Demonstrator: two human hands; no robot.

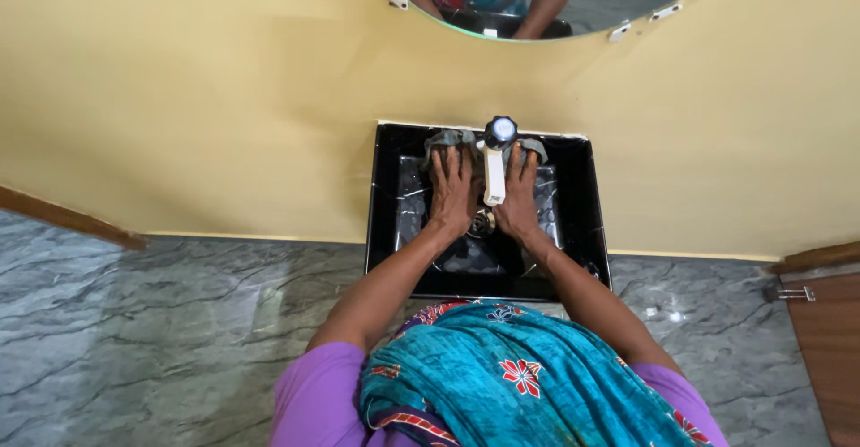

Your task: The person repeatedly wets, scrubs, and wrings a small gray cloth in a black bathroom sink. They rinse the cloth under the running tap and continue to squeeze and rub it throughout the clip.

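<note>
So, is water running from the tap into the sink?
No, the white tap shows no stream, and both hands, left hand and right hand, press a grey cloth inside the black sink.

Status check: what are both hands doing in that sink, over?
Left hand and right hand flat on grey cloth inside black sink. White tap between them. Nothing obstructing.

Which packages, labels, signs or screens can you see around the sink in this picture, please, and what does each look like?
No packages, signs or screens are in view.
The nearest thing to a label: a small dark mark near the tip of the white tap spout, over the black sink, between the left hand and right hand; too small to make out.
</note>
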